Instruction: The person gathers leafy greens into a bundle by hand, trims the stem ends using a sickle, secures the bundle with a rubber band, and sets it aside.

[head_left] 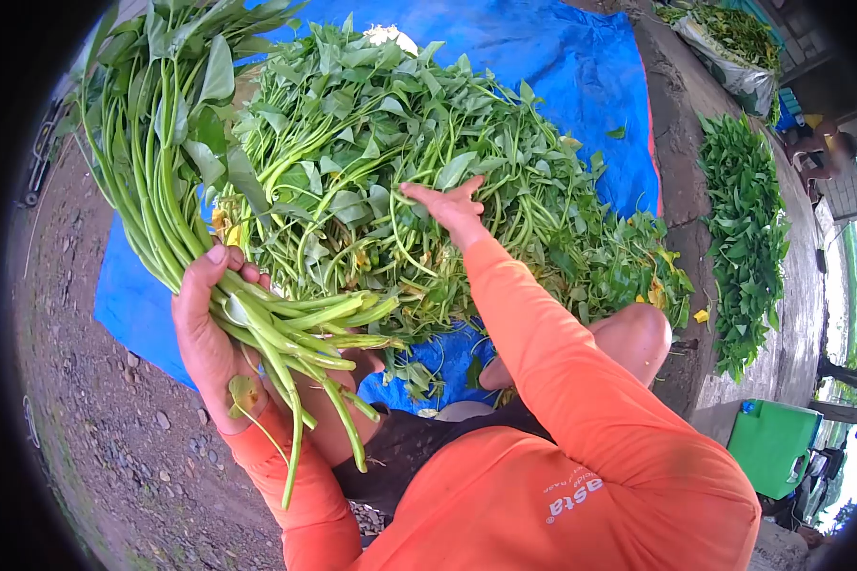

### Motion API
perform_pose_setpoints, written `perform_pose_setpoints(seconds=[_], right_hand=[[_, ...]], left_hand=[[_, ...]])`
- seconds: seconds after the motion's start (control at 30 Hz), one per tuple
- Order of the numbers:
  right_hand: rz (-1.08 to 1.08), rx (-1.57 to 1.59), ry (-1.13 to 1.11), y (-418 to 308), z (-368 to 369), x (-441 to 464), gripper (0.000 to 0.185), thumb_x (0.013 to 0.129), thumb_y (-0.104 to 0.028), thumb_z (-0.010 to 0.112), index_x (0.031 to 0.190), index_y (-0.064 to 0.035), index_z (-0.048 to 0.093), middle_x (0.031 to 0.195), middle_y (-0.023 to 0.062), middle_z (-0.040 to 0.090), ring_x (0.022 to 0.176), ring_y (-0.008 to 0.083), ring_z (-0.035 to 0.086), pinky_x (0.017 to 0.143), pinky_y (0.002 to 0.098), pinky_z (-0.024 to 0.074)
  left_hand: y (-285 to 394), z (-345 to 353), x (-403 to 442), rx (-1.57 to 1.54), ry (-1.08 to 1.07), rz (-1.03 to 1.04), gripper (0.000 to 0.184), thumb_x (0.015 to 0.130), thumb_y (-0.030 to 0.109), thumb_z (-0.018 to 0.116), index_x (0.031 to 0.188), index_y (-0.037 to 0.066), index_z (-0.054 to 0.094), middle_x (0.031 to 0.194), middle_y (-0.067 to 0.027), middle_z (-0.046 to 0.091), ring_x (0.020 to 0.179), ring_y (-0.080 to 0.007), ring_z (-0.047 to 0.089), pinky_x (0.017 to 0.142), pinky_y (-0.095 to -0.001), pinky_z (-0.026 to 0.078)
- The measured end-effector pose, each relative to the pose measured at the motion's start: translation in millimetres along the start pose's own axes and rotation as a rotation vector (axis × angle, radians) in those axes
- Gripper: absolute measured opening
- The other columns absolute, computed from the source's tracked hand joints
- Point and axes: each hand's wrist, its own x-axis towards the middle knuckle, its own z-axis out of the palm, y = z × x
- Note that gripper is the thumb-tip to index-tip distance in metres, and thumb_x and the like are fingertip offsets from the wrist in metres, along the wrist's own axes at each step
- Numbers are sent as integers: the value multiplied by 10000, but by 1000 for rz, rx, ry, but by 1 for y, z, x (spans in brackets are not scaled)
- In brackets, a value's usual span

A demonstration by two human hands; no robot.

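Observation:
A thick bunch of water spinach [167, 190] is gripped in my left hand [205, 314], its leaves up at the top left and the cut stem ends pointing down to the right. A small yellowing leaf [244, 392] hangs by my left wrist. My right hand [450, 207] reaches over the big pile of leafy greens [352, 143], fingers spread, touching or just above the stems; I cannot tell which. Nothing shows in that hand. Yellow leaves are mixed in among the green ones.
Under the pile lies a blue tarp [581, 76] on gravelly ground [143, 428]. To the right, another heap of greens [745, 243] lies on concrete, with a filled sack [733, 71] beyond it. A green box [773, 447] stands at lower right. A person [819, 152] is at far right.

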Motion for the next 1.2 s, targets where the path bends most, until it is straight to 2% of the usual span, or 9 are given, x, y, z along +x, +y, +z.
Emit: perform_pose_setpoints(seconds=[0.1, 0.13, 0.23, 0.33, 0.57, 0.67, 0.93, 1.07, 1.2], right_hand=[[-50, -197, 106, -10, 37, 4, 1742, 633, -692, 972, 1712, -103, -262, 1713, 450, 105, 1588, 618, 192, 1212, 702, 331], [-53, -314, 135, -7, 39, 6, 1721, 649, -629, 987, 1711, -121, -269, 1678, 447, 177, 1557, 605, 264, 1191, 723, 335], [-130, -164, 204, 20, 24, 2, 1602, 697, -499, 981, 1742, -124, -173, 1574, 379, 342, 1431, 543, 434, 1183, 623, 404], [36, 94, 278, 40, 17, 15, 1564, 721, -489, 959, 1740, -89, -157, 1562, 400, 417, 1405, 515, 516, 1193, 553, 439], [113, -70, 194, 17, 23, 27, 1553, 745, -436, 937, 1711, -16, -203, 1623, 376, 424, 1486, 467, 484, 1236, 528, 437], [8, -13, 234, 44, 19, 56, 1523, 747, -496, 932, 1726, -28, -137, 1574, 434, 407, 1415, 513, 543, 1204, 544, 446], [54, -65, 260, 34, 29, 55, 1497, 750, -392, 945, 1726, -42, -136, 1509, 397, 522, 1395, 463, 591, 1221, 493, 453], [-55, 28, 248, 46, -2, 53, 1377, 720, -252, 934, 1703, 59, 20, 1537, 327, 550, 1403, 395, 589, 1187, 434, 475], [-259, 198, 275, 75, -59, 77, 983, 696, -217, 908, 1519, 98, 474, 1348, 218, 685, 1177, 303, 684, 1055, 394, 552]], left_hand=[[2, 2, 1, -35, -19, 8, 251, 953, 238, 772, 993, 6, 684, 885, -86, 678, 770, -189, 670, 699, -353, 586], [2, 3, -1, -42, -24, 4, 250, 954, 238, 771, 988, 7, 683, 886, -86, 677, 772, -189, 669, 701, -354, 586], [1, 2, 1, -32, -41, 10, 251, 951, 234, 771, 989, 7, 671, 884, -86, 675, 770, -188, 667, 710, -355, 592], [2, -2, 3, -10, -15, 1, 253, 946, 221, 768, 997, -5, 667, 874, -92, 670, 751, -192, 666, 690, -349, 592], [11, -16, 9, -28, 22, 31, 268, 941, 214, 773, 1037, -9, 659, 884, -97, 668, 753, -191, 666, 679, -336, 591], [4, -9, 24, -27, 40, 12, 279, 943, 212, 773, 1066, -9, 653, 897, -97, 666, 761, -190, 665, 673, -332, 586], [1, -9, 29, -27, 76, -2, 276, 944, 234, 778, 1030, 1, 658, 881, -96, 661, 747, -192, 672, 658, -323, 574], [6, -4, 24, 17, 44, -28, 269, 945, 237, 772, 1014, -2, 670, 858, -90, 668, 718, -197, 681, 647, -322, 571], [6, -9, 17, 26, 13, -16, 251, 953, 232, 764, 1010, 3, 679, 824, -78, 677, 699, -187, 692, 615, -315, 572]])
